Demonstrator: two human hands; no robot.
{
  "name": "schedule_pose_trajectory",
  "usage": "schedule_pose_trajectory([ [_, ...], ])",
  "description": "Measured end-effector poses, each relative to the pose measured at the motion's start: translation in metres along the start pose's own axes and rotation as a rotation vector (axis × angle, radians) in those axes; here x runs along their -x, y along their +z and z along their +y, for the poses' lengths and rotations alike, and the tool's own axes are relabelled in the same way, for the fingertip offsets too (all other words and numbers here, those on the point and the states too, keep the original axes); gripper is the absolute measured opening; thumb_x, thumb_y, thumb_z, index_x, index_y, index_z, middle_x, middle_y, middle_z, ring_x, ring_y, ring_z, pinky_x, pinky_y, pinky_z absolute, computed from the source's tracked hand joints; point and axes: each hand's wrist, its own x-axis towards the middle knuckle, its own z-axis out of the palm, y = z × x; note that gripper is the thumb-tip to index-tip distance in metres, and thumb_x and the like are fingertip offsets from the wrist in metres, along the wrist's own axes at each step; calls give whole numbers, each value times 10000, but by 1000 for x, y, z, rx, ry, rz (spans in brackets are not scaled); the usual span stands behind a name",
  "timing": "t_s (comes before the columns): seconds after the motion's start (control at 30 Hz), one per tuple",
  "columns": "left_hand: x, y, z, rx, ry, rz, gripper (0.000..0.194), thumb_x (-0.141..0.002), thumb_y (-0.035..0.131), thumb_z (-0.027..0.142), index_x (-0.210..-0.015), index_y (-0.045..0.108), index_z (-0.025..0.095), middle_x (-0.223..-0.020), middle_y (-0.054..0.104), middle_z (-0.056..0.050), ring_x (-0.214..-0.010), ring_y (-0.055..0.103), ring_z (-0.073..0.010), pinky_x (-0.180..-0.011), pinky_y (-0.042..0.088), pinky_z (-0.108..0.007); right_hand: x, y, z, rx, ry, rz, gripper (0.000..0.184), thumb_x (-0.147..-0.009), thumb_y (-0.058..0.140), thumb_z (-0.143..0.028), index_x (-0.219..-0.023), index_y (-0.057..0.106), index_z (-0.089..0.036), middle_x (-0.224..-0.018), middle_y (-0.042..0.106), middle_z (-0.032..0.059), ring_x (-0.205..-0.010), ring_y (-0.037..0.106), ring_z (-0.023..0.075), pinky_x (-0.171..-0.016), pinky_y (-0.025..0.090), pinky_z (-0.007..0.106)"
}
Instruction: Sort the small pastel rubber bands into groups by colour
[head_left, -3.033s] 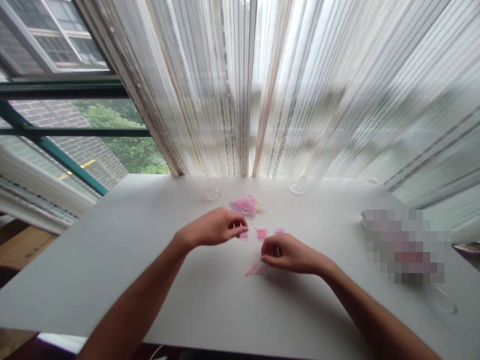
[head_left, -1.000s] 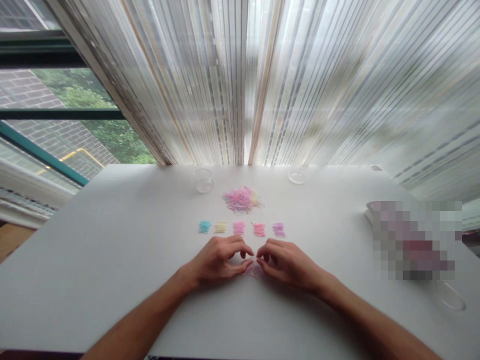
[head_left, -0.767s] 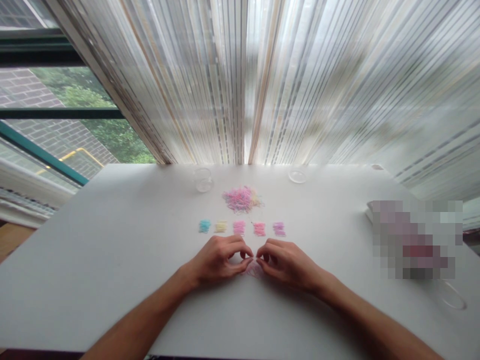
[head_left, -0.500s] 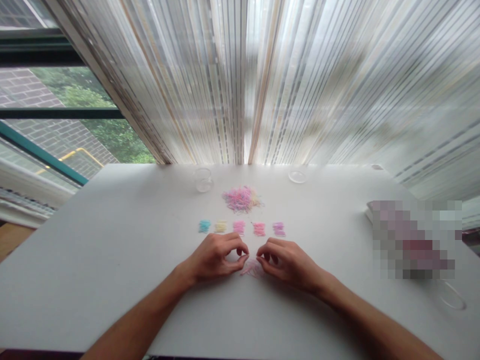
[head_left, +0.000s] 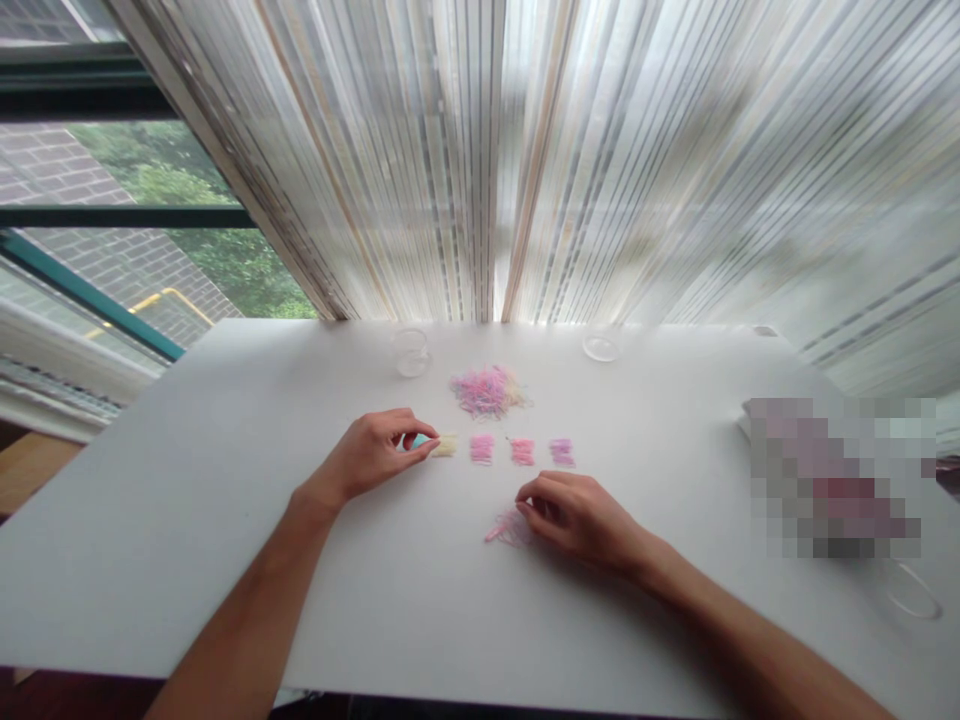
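Note:
My left hand (head_left: pixel 390 445) is pinched at the edge of the yellow group (head_left: pixel 445 445) of small thin pieces, and it partly covers the turquoise group (head_left: pixel 421 441). What its fingertips hold, if anything, is too small to make out. Further right in the same row lie a pink group (head_left: pixel 482 449), a coral group (head_left: pixel 523 452) and a purple group (head_left: pixel 562 453). My right hand (head_left: pixel 574 515) has thumb and forefinger closed beside a loose heap of pale pink pieces (head_left: pixel 507 527), partly over it. Anything in that pinch is hidden.
Behind the row is a larger mixed heap (head_left: pixel 487 391) of pink, purple and yellow pieces. A clear round container (head_left: pixel 412 354) and a clear lid (head_left: pixel 601 347) stand at the back of the white table (head_left: pixel 225 480). A blurred-out object (head_left: pixel 832 475) lies at right.
My left hand has moved away from my right hand, left and farther back, to the yellow and turquoise groups. My right hand stays by the pale pink heap. The view has shifted slightly.

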Motion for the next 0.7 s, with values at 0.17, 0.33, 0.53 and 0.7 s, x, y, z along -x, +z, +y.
schedule_pose_trajectory([
  [0.17,0,0,0,-19,-21,-1,187,-910,647,315,-902,787,191,-685,589,17,-589,509,-88,-570,390,-190,-1,-1,0,-3,-4,5,166,-965,517,-215,-900,667,-186,-695,633,13,-599,538,130,-603,411,242],
  [0.33,1,-1,2,-6,-26,-12,186,-901,651,311,-898,792,190,-675,588,18,-577,498,-86,-562,384,-189,-1,-2,-2,-3,7,-10,169,-963,514,-212,-899,668,-187,-695,631,12,-597,535,134,-598,404,245],
  [0.53,1,-4,4,29,-32,-58,190,-870,641,278,-890,802,179,-655,591,14,-569,510,-88,-565,394,-188,0,0,1,-2,4,-12,162,-966,519,-209,-904,666,-188,-691,624,7,-598,525,129,-601,399,243],
  [0.7,1,-5,3,44,-82,-126,171,-835,661,261,-871,808,182,-655,600,12,-569,508,-90,-560,391,-187,1,1,2,-4,-4,-12,160,-972,521,-213,-914,667,-186,-700,627,9,-600,524,128,-598,393,240],
])
